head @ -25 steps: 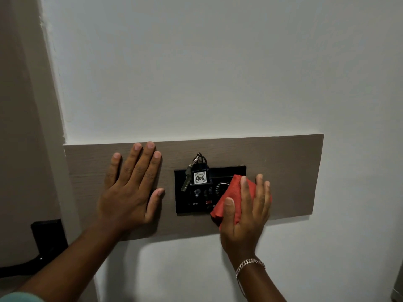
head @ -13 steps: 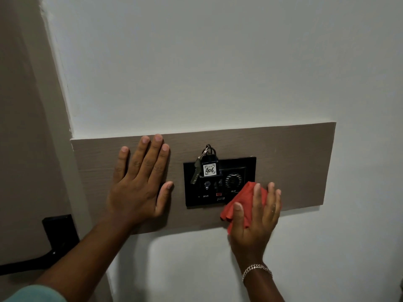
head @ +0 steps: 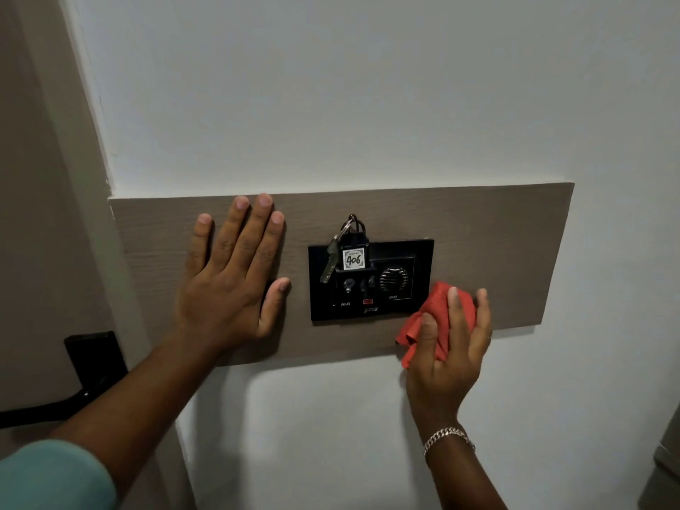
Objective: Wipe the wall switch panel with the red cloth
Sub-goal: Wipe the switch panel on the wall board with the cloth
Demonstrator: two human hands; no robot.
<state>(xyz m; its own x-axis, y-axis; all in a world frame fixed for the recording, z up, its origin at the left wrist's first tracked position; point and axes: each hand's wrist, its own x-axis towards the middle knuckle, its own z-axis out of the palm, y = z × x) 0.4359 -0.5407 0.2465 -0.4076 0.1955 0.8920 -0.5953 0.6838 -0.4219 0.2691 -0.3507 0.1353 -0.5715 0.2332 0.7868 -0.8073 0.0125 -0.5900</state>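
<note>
A black switch panel point(head: 401, 307) with small knobs and a round dial sits in a brown wooden board point(head: 496, 248) on the white wall. A key tag marked 406 point(head: 354, 258) with a key hangs over the panel's upper left. My right hand point(head: 447, 347) presses the crumpled red cloth point(head: 436, 311) against the board, just off the panel's lower right corner. My left hand point(head: 232, 281) lies flat with fingers spread on the board, left of the panel.
A black door handle plate point(head: 96, 358) with a lever sits on the beige surface at lower left. A grey object edge point(head: 666, 473) shows at the lower right corner. White wall surrounds the board.
My right hand has slid the red cloth from over the panel's right part down and to the right, off the panel; the dial is now uncovered. The left hand stays flat.
</note>
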